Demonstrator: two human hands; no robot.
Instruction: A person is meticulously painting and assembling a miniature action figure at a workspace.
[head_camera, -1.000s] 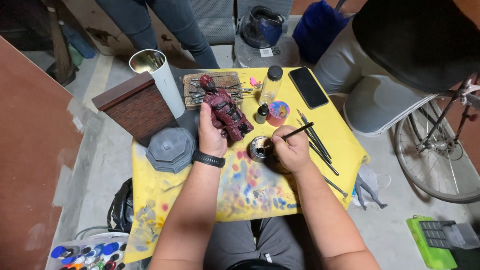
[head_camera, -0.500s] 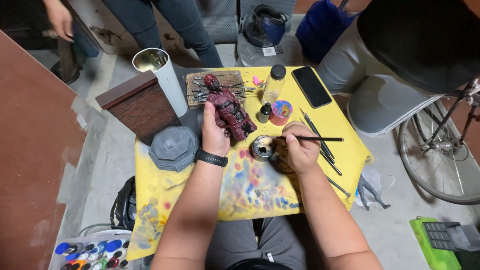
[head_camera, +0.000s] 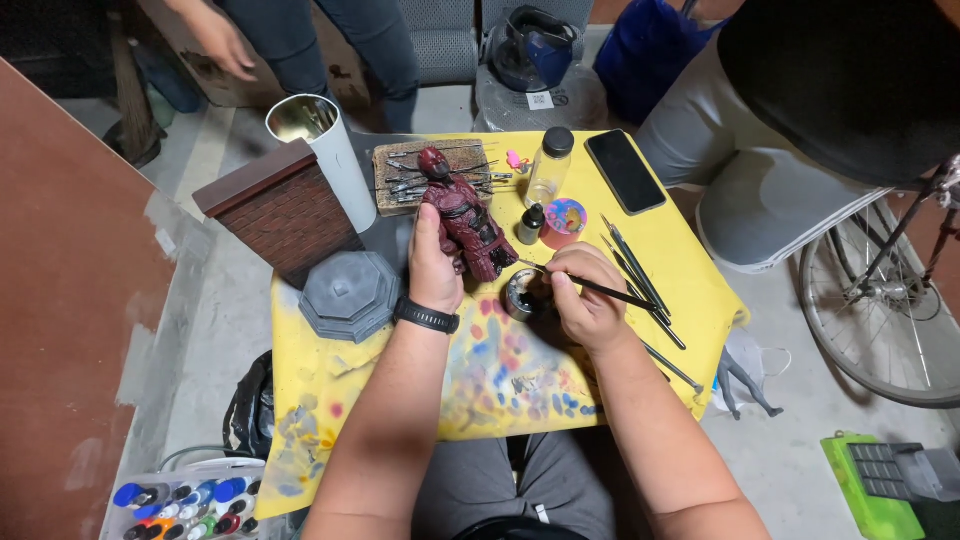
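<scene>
Two hands busy: left hand (head_camera: 435, 262) grips red figure (head_camera: 462, 220), right hand (head_camera: 588, 300) pinches brush (head_camera: 610, 293) at dark-filled paint pot (head_camera: 524, 294)

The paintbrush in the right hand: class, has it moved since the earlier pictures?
Yes. The paintbrush now has its tip at the small paint pot; earlier it was raised, angled over the spare brushes.

A small yellow table (head_camera: 690, 270) (paint-smeared) carries a black phone (head_camera: 625, 170), spare brushes (head_camera: 640, 285), a grey octagonal base (head_camera: 350, 295) and a clear bottle (head_camera: 548, 165).
</scene>
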